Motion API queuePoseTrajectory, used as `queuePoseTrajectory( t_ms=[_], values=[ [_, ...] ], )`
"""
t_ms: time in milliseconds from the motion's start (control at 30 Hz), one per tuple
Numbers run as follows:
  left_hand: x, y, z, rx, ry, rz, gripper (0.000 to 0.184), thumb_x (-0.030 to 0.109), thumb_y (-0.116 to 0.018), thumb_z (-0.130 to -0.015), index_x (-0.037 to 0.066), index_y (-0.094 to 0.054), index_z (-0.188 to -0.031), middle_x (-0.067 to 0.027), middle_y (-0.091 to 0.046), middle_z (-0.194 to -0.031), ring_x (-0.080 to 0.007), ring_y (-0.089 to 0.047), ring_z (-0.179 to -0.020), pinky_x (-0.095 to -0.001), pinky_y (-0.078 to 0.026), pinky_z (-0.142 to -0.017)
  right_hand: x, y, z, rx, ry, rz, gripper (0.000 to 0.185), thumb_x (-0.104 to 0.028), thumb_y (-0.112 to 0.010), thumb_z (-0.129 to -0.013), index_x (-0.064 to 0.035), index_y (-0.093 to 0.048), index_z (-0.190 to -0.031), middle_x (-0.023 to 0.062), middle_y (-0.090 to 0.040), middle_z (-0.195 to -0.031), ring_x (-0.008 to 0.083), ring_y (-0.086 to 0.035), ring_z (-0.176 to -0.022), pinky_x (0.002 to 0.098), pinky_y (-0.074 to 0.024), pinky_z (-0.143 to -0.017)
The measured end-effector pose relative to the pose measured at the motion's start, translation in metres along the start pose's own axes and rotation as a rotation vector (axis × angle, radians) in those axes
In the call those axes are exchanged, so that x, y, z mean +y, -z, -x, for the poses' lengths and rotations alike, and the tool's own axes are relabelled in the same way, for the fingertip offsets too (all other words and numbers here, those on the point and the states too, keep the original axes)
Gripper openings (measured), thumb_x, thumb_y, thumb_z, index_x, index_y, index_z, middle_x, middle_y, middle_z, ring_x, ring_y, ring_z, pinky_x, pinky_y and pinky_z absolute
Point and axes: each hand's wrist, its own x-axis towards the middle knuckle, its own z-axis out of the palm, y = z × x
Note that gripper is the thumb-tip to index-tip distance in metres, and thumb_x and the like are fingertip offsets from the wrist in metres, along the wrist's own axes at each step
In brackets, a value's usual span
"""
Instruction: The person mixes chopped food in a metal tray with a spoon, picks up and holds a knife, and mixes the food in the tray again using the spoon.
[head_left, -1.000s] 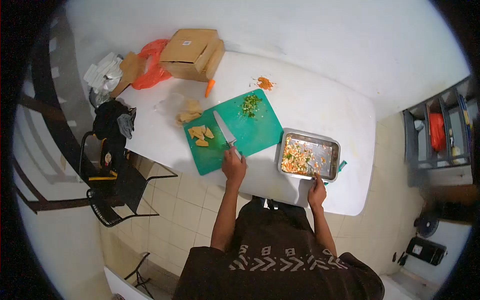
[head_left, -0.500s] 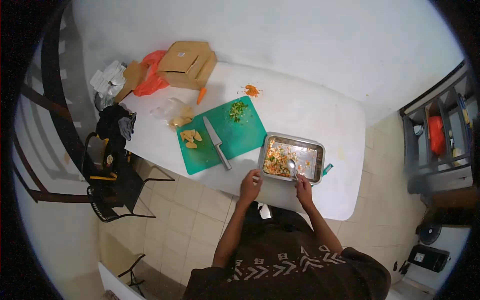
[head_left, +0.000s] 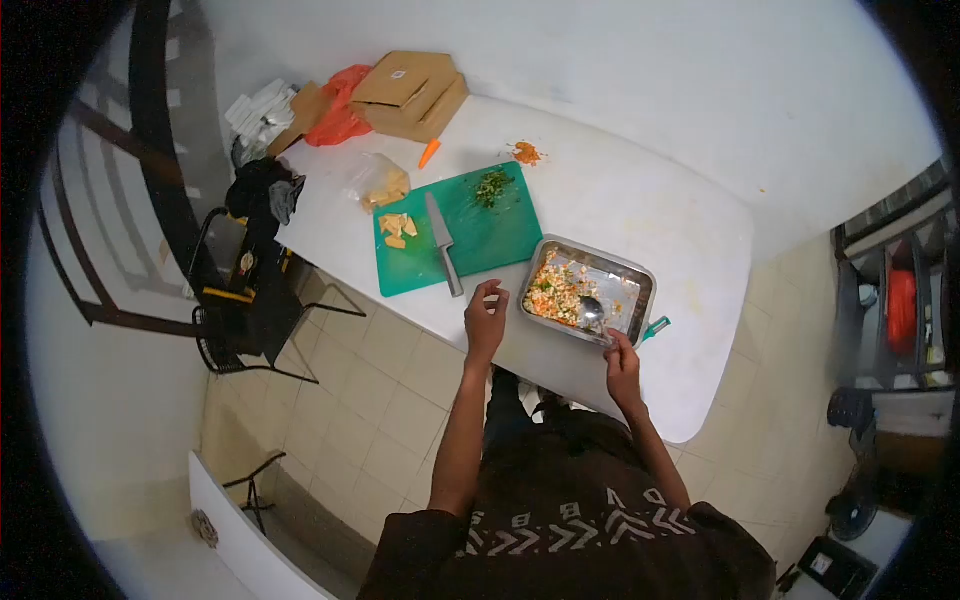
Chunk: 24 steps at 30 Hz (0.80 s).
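My right hand (head_left: 622, 368) is closed around the handle of a metal spoon (head_left: 591, 310). The spoon's bowl rests in a chopped mix of white, orange and green bits (head_left: 552, 293), heaped on the left side of a rectangular metal tray (head_left: 650, 290). Just left of the tray, at the table's front edge, my left hand (head_left: 485, 318) hovers with its fingers loosely bent and apart, nothing visible in it. Beyond it lies a green cutting board (head_left: 490, 245) bearing a knife (head_left: 441, 240), tan cut pieces (head_left: 397, 230) and chopped greens (head_left: 491, 187).
A green-handled peeler (head_left: 656, 327) touches the tray's right side. Along the back of the white table (head_left: 640, 190) are orange peelings (head_left: 525, 153), a carrot (head_left: 429, 153), a clear bag (head_left: 384, 187), a cardboard box (head_left: 410, 90) and a red plastic bag (head_left: 341, 105). A black chair (head_left: 250, 335) stands left.
The view has shifted and turned slightly. My left hand is raised a little farther from the tray, its fingers pointing upward. The spoon, still in my right hand, has turned slightly in the mix.
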Motion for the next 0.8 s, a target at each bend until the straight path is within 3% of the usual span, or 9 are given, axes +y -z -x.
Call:
queuePoseTrajectory(
  t_ms=[67, 167, 267, 333, 367, 433, 567, 667, 800],
  values=[
    [-0.011, 0.007, -0.001, 0.002, -0.027, -0.013, 0.022, 0.017, -0.065, -0.092, 0.003, -0.064, -0.108, -0.0074, -0.067, -0.09, -0.0167, -0.066, -0.074, -0.0286, -0.054, -0.065, -0.01, 0.006, -0.005, 0.014, 0.022, -0.062, 0.032, -0.013, -0.041, -0.1, -0.0004, -0.053, -0.126, 0.0043, -0.054, -0.076, 0.0136, -0.05, -0.071, 0.0279, -0.0436, -0.067],
    [-0.046, 0.012, 0.007, 0.027, 0.046, -0.1, 0.022, 0.015, -0.066, -0.09, 0.003, -0.064, -0.109, -0.008, -0.068, -0.091, -0.0151, -0.066, -0.074, -0.0285, -0.054, -0.064, -0.022, 0.007, -0.015, 0.068, 0.119, -0.114, 0.034, -0.021, -0.042, -0.103, -0.001, -0.051, -0.13, 0.0036, -0.056, -0.076, 0.011, -0.049, -0.065, 0.0255, -0.0431, -0.061],
    [-0.059, 0.014, 0.01, -0.035, 0.039, -0.192, 0.024, 0.013, -0.067, -0.087, 0.006, -0.064, -0.109, -0.0083, -0.069, -0.093, -0.0151, -0.066, -0.071, -0.0293, -0.054, -0.064, -0.015, 0.005, -0.028, 0.113, 0.035, -0.253, 0.034, -0.023, -0.042, -0.104, -0.0031, -0.051, -0.13, 0.0028, -0.057, -0.075, 0.0086, -0.046, -0.056, 0.0243, -0.0408, -0.052],
    [-0.067, 0.015, 0.007, -0.087, 0.092, -0.256, 0.026, 0.014, -0.069, -0.084, 0.008, -0.065, -0.109, -0.0071, -0.068, -0.091, -0.0171, -0.067, -0.07, -0.0309, -0.054, -0.065, 0.017, 0.007, -0.039, -0.211, -0.415, -0.4, 0.033, -0.026, -0.042, -0.104, -0.0052, -0.053, -0.127, 0.0017, -0.057, -0.074, 0.008, -0.044, -0.049, 0.0239, -0.037, -0.044],
    [-0.074, 0.017, 0.006, -0.077, 0.096, -0.256, 0.026, 0.014, -0.069, -0.084, 0.008, -0.065, -0.109, -0.0071, -0.068, -0.091, -0.0171, -0.067, -0.07, -0.0309, -0.054, -0.065, 0.023, 0.004, -0.036, -0.222, -0.413, -0.398, 0.033, -0.026, -0.042, -0.104, -0.0052, -0.053, -0.127, 0.0017, -0.057, -0.074, 0.008, -0.044, -0.049, 0.0239, -0.037, -0.044],
    [-0.077, 0.025, -0.005, -0.122, 0.158, -0.315, 0.031, 0.019, -0.07, -0.083, 0.011, -0.063, -0.112, -0.0058, -0.067, -0.099, -0.0226, -0.068, -0.074, -0.038, -0.053, -0.073, 0.014, -0.003, -0.033, -0.137, -0.472, -0.417, 0.029, -0.028, -0.043, -0.103, -0.0068, -0.056, -0.117, 0.0, -0.056, -0.073, 0.0077, -0.045, -0.051, 0.0223, -0.0353, -0.045],
    [-0.082, 0.042, -0.027, -0.117, 0.161, -0.455, 0.037, 0.02, -0.071, -0.083, 0.011, -0.059, -0.116, -0.0092, -0.062, -0.108, -0.0273, -0.067, -0.079, -0.0406, -0.052, -0.077, 0.002, -0.023, -0.034, -0.06, -0.223, -0.499, 0.027, -0.03, -0.045, -0.102, -0.0078, -0.057, -0.113, 0.0006, -0.054, -0.068, 0.0094, -0.049, -0.05, 0.0243, -0.038, -0.044],
    [-0.101, 0.046, -0.05, 0.006, 0.003, -0.507, 0.046, 0.023, -0.072, -0.081, 0.01, -0.052, -0.121, -0.0151, -0.054, -0.116, -0.0327, -0.064, -0.092, -0.0434, -0.052, -0.08, 0.034, -0.037, -0.044, -0.107, -0.334, -0.436, 0.029, -0.034, -0.048, -0.101, -0.008, -0.059, -0.108, 0.0009, -0.053, -0.067, 0.01, -0.049, -0.05, 0.0241, -0.0398, -0.045],
    [-0.068, 0.061, -0.089, -0.165, 0.232, -0.687, 0.064, 0.021, -0.073, -0.079, 0.009, -0.038, -0.131, -0.021, -0.047, -0.125, -0.0407, -0.057, -0.107, -0.0496, -0.051, -0.084, 0.033, -0.065, -0.059, -0.051, -0.39, -0.339, 0.029, -0.036, -0.05, -0.1, -0.0095, -0.061, -0.1, -0.0009, -0.053, -0.067, 0.0094, -0.051, -0.055, 0.0243, -0.0413, -0.048]
  ],
)
